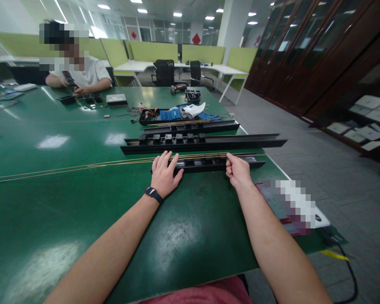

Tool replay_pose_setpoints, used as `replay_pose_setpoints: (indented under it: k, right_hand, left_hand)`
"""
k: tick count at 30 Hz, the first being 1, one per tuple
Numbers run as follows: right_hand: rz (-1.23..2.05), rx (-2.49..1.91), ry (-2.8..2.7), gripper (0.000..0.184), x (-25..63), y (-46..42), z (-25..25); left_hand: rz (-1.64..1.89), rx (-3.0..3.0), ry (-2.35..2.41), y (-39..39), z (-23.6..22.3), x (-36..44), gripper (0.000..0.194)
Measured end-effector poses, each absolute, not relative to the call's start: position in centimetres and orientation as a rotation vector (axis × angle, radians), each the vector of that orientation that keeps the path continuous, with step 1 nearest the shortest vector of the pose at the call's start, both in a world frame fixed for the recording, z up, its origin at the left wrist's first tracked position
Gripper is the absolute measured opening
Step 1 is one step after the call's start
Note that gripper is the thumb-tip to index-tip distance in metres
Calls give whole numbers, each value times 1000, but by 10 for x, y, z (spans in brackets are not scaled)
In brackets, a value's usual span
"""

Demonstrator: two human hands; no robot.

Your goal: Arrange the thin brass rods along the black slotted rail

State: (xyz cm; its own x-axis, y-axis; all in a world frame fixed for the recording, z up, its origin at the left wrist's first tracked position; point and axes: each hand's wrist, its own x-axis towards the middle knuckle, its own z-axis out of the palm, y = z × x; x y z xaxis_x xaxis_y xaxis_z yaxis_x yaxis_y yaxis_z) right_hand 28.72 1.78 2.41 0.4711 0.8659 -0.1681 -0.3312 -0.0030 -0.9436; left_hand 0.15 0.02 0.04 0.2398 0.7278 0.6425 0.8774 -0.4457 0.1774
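Observation:
My left hand (164,174), with a dark band at the wrist, lies with fingers spread over the left end of a black channel-shaped rail (205,167). Several long, thin gold-coloured rods (126,161) run along the rail, pass by the left fingers and reach far out to the left over the table. At the rail's right part, my right hand (239,171) is closed, thumb and forefinger pinching the rods. What the other right fingers hold is hidden. Small dark blocks sit inside the rail between my hands.
Behind lies a longer black rail (240,141) with several blocks, then another rail (221,126) and a black tray (148,116) of wires and blue packets. A power drill (179,88) is farther back. A person (82,76) sits across the green table (91,202).

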Motion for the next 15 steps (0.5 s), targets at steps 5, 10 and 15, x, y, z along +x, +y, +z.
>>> replay_pose_setpoints:
  k: [5, 10, 15]
  right_hand:
    - [1020, -1219, -575, 31, 285, 17, 25]
    - [1019, -1215, -572, 29, 285, 17, 25]
    - [1009, -1209, -585, 30, 287, 19, 23]
  left_hand:
    - [-1003, -2296, -1517, 0, 1, 2, 57]
    - [-990, -2291, -1513, 0, 2, 1, 56]
    - [-994, -2307, -1511, 0, 1, 1, 57]
